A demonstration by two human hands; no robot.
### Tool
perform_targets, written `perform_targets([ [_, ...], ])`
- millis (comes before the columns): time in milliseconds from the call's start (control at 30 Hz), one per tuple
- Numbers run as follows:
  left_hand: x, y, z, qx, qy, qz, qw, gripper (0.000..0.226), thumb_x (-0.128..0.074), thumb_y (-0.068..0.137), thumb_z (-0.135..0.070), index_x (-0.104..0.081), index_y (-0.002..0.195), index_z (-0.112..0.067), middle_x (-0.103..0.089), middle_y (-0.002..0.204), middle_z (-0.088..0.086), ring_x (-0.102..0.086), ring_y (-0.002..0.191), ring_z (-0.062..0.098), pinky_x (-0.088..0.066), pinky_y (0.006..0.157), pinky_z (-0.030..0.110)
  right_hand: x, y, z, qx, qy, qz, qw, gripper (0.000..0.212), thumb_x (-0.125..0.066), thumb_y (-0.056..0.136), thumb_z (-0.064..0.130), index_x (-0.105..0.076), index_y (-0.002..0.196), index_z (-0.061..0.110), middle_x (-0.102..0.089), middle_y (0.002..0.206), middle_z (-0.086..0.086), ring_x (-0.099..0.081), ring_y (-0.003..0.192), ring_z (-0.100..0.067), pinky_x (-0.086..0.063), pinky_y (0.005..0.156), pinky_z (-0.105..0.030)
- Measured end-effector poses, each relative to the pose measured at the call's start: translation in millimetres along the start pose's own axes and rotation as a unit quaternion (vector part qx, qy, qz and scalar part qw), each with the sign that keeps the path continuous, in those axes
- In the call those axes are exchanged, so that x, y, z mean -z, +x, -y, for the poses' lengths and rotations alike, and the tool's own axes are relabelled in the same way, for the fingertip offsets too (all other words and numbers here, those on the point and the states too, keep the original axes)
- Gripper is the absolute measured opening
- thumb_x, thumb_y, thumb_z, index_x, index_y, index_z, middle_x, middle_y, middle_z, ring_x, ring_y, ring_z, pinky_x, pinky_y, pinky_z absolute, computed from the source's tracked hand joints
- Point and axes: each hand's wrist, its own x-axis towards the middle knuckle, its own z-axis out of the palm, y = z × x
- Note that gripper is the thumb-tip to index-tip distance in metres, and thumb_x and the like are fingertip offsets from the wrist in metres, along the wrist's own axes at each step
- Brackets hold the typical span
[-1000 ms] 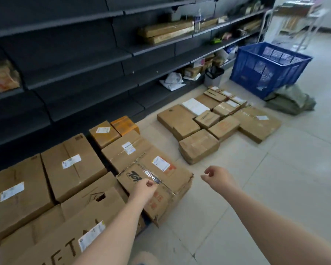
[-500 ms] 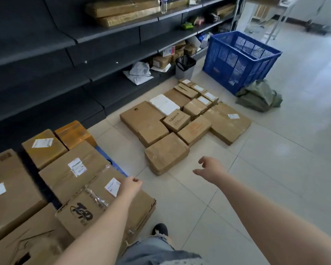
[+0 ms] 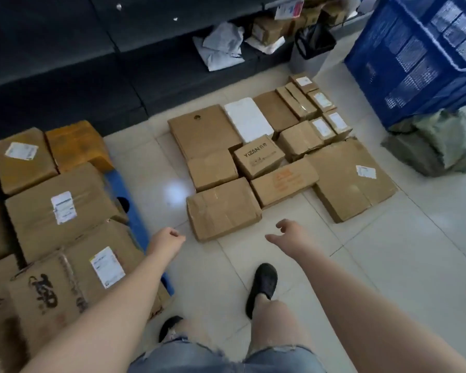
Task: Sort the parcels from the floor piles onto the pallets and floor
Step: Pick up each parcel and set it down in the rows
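Large cardboard parcels lie on a blue pallet (image 3: 135,211) at the left, the nearest one marked with black lettering (image 3: 73,281). Several smaller parcels lie flat on the tiled floor ahead, among them a taped brown box (image 3: 222,208) closest to me, a YIZAN box (image 3: 258,156) and a white parcel (image 3: 248,119). My left hand (image 3: 167,239) hangs over the floor beside the pallet's edge, fingers loosely curled, holding nothing. My right hand (image 3: 291,234) hovers just in front of the taped brown box, fingers relaxed and empty.
Dark shelving (image 3: 92,63) runs along the back with grey bags (image 3: 222,45) and small boxes on its lowest shelf. A grey bin (image 3: 311,53), a blue crate (image 3: 420,55) and a green sack (image 3: 433,144) stand at the right. My feet are on the tiles below.
My left hand has come off the lettered parcel on the pallet and moved right over the floor. The view has swung down and right toward the floor parcels.
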Motion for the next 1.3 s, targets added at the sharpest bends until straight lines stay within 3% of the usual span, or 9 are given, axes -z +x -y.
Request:
perform_targets([
  [233,-108,113,-32,0.117,-0.036,-0.006,0.992,0.010,-0.058,0.090,-0.024,-0.052,0.093,-0.016,-0.063,0.108,0.011,-0.049,0.084,0.021,-0.035,0.071,0.027,0,197,-27,-0.004,-0.014,0.028,1.000,0.052,-0.064,0.088,0.036,-0.050,0.132,0.013,-0.053,0.132,-0.005,-0.055,0.111,-0.022,-0.043,0.089,-0.033],
  [333,-166,178,-30,0.153,-0.057,0.001,0.987,0.021,-0.059,0.088,-0.024,-0.055,0.105,-0.013,-0.063,0.114,0.013,-0.050,0.084,0.021,-0.033,0.070,0.025,-36,288,-42,-0.020,-0.009,0.028,0.999,0.054,-0.064,0.088,0.036,-0.048,0.134,0.013,-0.053,0.133,-0.005,-0.055,0.114,-0.024,-0.043,0.087,-0.032],
  [433,-225,251,-19,0.167,-0.084,0.023,0.982,0.052,-0.060,0.090,-0.026,-0.043,0.134,-0.006,-0.055,0.130,0.014,-0.055,0.102,0.026,-0.036,0.076,0.025,-90,375,-62,-0.022,-0.021,0.038,0.999,0.061,-0.065,0.087,0.035,-0.043,0.138,0.012,-0.051,0.136,-0.006,-0.053,0.119,-0.024,-0.041,0.087,-0.030],
  [500,-256,299,-6,0.178,-0.104,0.012,0.979,0.064,-0.062,0.090,-0.028,-0.032,0.143,-0.008,-0.045,0.142,0.013,-0.049,0.122,0.029,-0.039,0.094,0.031,-130,425,-77,-0.015,-0.043,0.043,0.998,0.066,-0.065,0.086,0.039,-0.039,0.141,0.013,-0.045,0.140,-0.006,-0.048,0.124,-0.025,-0.042,0.093,-0.033],
  [567,-281,345,15,0.193,-0.112,-0.015,0.975,0.073,-0.064,0.088,-0.032,-0.026,0.147,-0.011,-0.039,0.147,0.012,-0.044,0.129,0.032,-0.038,0.105,0.038,-168,467,-91,-0.014,-0.058,0.040,0.997,0.073,-0.067,0.084,0.041,-0.034,0.144,0.012,-0.040,0.144,-0.007,-0.043,0.130,-0.026,-0.040,0.099,-0.036],
  [700,-310,410,62,0.251,-0.119,-0.079,0.957,0.081,-0.068,0.084,-0.037,-0.024,0.147,-0.012,-0.036,0.147,0.016,-0.040,0.131,0.037,-0.038,0.105,0.045,-223,521,-118,-0.049,-0.024,0.023,0.998,0.084,-0.073,0.080,0.039,-0.028,0.144,0.006,-0.036,0.145,-0.010,-0.038,0.133,-0.029,-0.036,0.106,-0.039],
  [867,-335,442,107,0.323,-0.246,-0.062,0.912,0.104,-0.073,0.079,-0.042,-0.002,0.152,-0.017,-0.023,0.155,0.010,-0.031,0.138,0.034,-0.032,0.110,0.048,-245,554,-136,-0.102,0.103,-0.033,0.989,0.091,-0.081,0.070,0.040,-0.034,0.141,0.005,-0.044,0.141,-0.012,-0.040,0.132,-0.032,-0.036,0.109,-0.043],
  [1100,-312,394,122,0.266,-0.279,-0.070,0.920,0.110,-0.091,0.051,-0.041,-0.035,0.143,-0.017,-0.048,0.139,0.008,-0.053,0.120,0.030,-0.045,0.101,0.048,-228,498,-124,-0.095,0.137,-0.041,0.985,0.069,-0.084,0.069,0.031,-0.045,0.121,0.007,-0.053,0.108,-0.004,-0.054,0.105,-0.027,-0.048,0.090,-0.040],
  [1300,-202,273,68,0.248,-0.259,-0.089,0.929,0.097,-0.088,0.061,-0.038,-0.040,0.141,-0.012,-0.050,0.136,0.011,-0.051,0.122,0.029,-0.044,0.102,0.041,-147,380,-66,-0.078,0.146,-0.032,0.986,0.051,-0.081,0.073,0.027,-0.048,0.107,0.010,-0.057,0.103,-0.009,-0.053,0.089,-0.025,-0.050,0.080,-0.038],
])
